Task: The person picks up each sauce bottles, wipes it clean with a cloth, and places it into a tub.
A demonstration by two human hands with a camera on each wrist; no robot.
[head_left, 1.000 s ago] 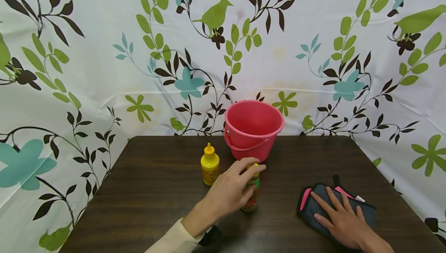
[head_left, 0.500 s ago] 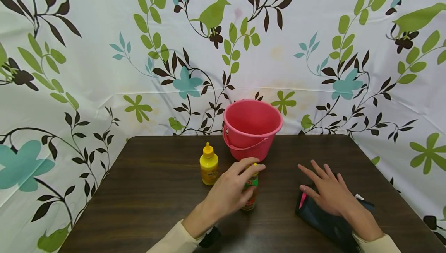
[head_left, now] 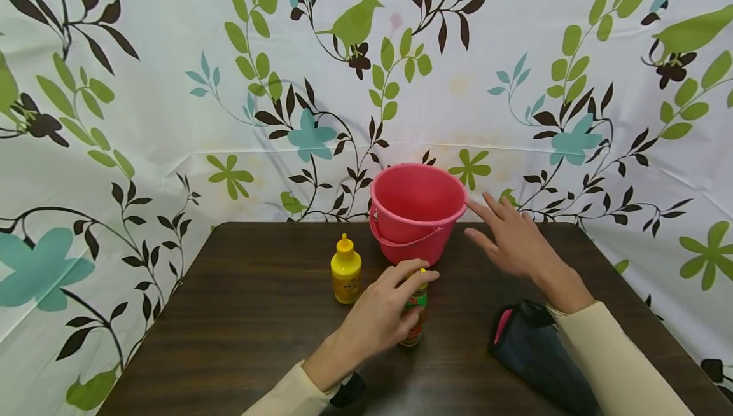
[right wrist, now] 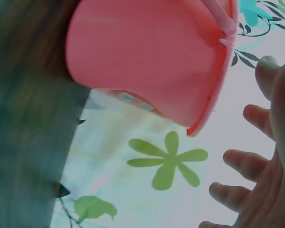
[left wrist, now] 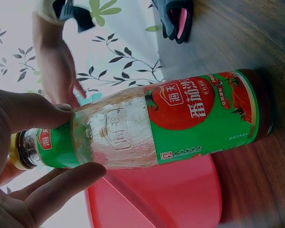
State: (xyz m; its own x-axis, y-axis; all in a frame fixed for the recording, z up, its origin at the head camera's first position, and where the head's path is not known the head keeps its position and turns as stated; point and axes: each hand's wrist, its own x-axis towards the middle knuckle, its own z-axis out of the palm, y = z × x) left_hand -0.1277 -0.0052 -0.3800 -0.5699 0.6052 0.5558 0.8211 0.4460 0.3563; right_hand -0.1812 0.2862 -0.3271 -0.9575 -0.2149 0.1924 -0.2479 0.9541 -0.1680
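My left hand (head_left: 369, 320) holds the neck of a glass ketchup bottle (left wrist: 194, 114) that stands upright on the table. In the left wrist view the thumb and fingers lie on either side of the neck, just below the yellow cap (left wrist: 15, 151). The bottle's label is green with a red tomato. My right hand (head_left: 512, 241) is in the air with its fingers spread, fingertips close to the right rim of a pink bucket (head_left: 412, 244). In the right wrist view nothing is between that hand's fingers, and the bucket's side (right wrist: 142, 52) is ahead of it.
A yellow squeeze bottle (head_left: 346, 273) stands left of the ketchup. A dark grey, padded cloth item with pink lining (head_left: 529, 346) lies at the right, partly under the right sleeve (head_left: 618, 359). Behind the brown table (head_left: 246, 314) hangs a leaf-patterned sheet (head_left: 172, 98).
My right hand has lifted off the grey padded item and moved forward and left to the bucket's rim. My left hand keeps its place on the ketchup bottle.
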